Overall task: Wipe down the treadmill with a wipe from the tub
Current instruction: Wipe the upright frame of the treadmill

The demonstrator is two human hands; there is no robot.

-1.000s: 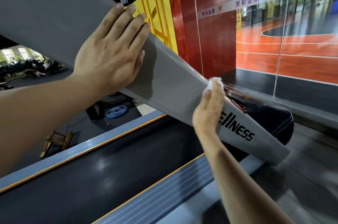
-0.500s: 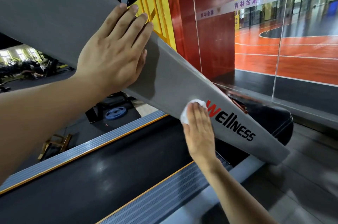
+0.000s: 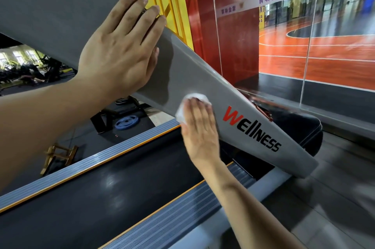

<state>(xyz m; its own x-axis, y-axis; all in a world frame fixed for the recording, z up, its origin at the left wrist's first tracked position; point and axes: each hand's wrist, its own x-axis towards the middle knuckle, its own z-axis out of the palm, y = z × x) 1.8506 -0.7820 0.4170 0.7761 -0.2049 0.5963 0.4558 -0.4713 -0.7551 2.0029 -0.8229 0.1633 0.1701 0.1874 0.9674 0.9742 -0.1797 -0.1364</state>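
Bright indoor light, belt glare, blurred edges.

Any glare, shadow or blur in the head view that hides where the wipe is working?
Head view: the left hand casts a soft shadow on the grey upright just above the wipe; the right hand looks slightly motion-blurred; ceiling lights glare on the belt; wide-angle lens tilts the scene.

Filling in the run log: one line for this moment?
right hand presses wipe on gray upright | left hand flat on upright | wiping beside logo
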